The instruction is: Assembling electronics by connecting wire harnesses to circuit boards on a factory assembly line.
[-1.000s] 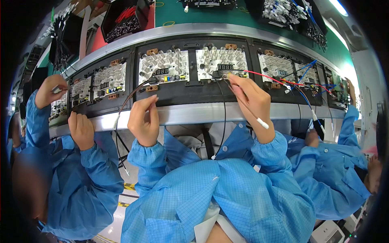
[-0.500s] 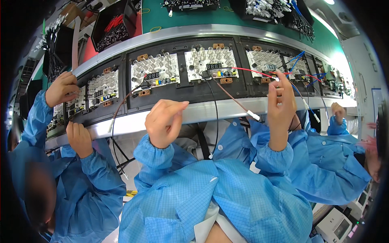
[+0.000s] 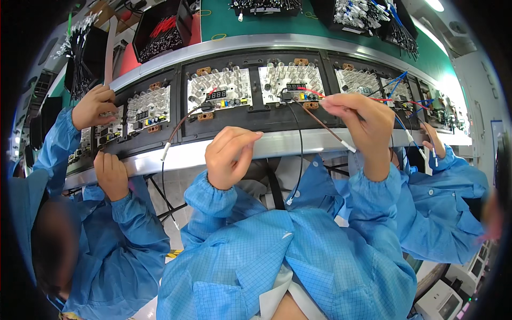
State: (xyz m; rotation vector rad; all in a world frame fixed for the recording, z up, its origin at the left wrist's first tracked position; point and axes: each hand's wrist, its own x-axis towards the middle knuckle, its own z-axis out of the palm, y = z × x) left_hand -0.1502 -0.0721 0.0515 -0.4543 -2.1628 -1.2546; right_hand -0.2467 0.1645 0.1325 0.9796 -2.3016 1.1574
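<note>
My right hand [image 3: 368, 125] is closed over a circuit board [image 3: 292, 80], pinching a red wire [image 3: 312, 92] that runs across the board's digit display. My left hand [image 3: 230, 157] hovers by the metal rail, its fingers curled together and nothing visible in them. A brown wire [image 3: 325, 128] and a black wire [image 3: 300, 144], each with a white end, hang from that board toward me. Left of it, a second circuit board [image 3: 218, 88] carries clear upright cylinders, a display and another brown wire [image 3: 178, 125].
A black fixture strip [image 3: 256, 122] holds several boards behind the metal rail [image 3: 186, 154]. Dark bins of wires [image 3: 162, 40] stand beyond on a green surface [image 3: 218, 24]. A co-worker's hands [image 3: 111, 176] are at the left; another co-worker's hand [image 3: 434, 141] is at the right.
My right hand has moved left along the red wire, to the board's display. My left hand keeps its curled shape. The whole view has shifted slightly.
</note>
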